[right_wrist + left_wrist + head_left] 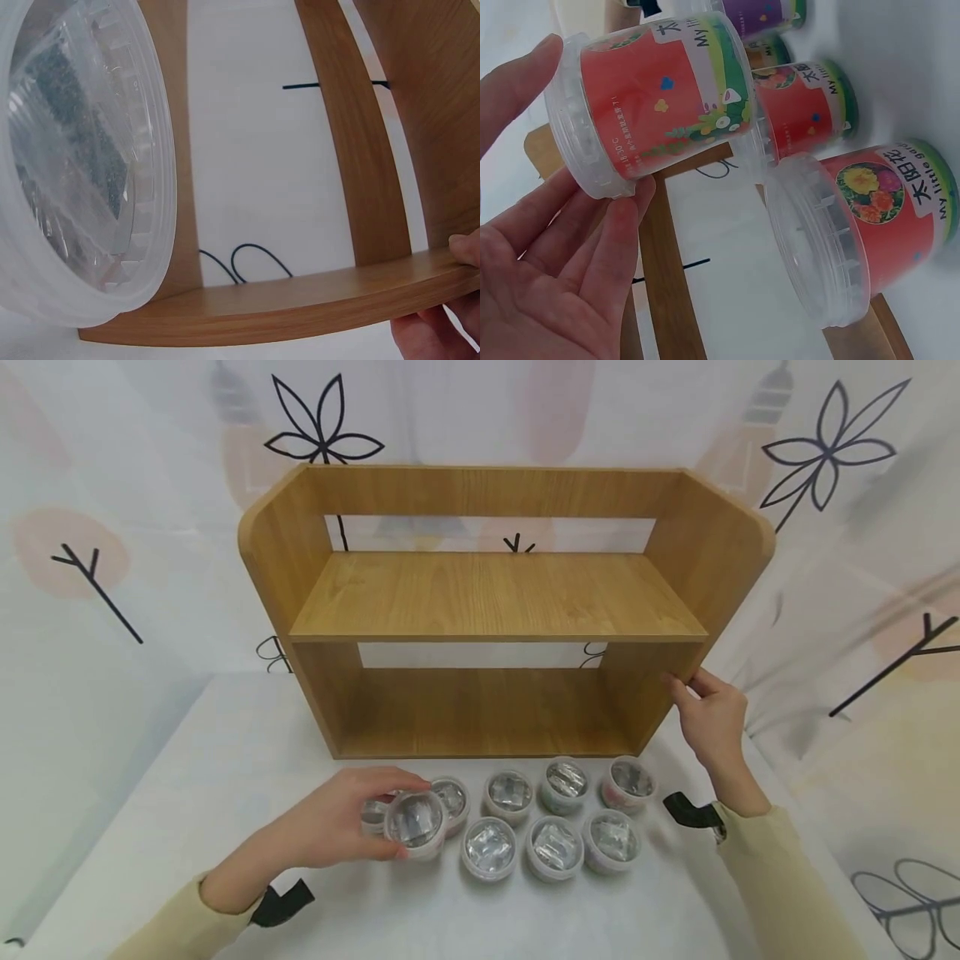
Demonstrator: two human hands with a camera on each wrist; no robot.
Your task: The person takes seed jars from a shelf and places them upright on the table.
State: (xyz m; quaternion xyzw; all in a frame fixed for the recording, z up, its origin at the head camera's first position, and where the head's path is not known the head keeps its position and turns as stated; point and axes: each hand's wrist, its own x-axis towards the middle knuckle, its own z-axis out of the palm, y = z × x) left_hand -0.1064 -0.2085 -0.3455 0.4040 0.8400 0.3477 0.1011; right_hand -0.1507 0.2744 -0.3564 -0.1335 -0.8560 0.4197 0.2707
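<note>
In the head view, my left hand [330, 822] grips a small round plastic tub [415, 821] with a clear lid, thumb on one side and fingers on the other. The left wrist view shows that tub's red label [645, 97] with green edging, raised off the table beside standing tubs. Silvery packets show through the lid. My right hand [716, 722] pinches the front edge of the right side panel [660, 693] of a two-tier wooden shelf [498, 597]. In the right wrist view, its thumb and fingers [427, 337] lie on opposite faces of that panel.
Several more lidded tubs [555, 847] stand in two loose rows on the white table [247, 727], just in front of the shelf. One tub [90, 165] looms large near the right wrist camera. A patterned cloth [465, 410] hangs behind the shelf.
</note>
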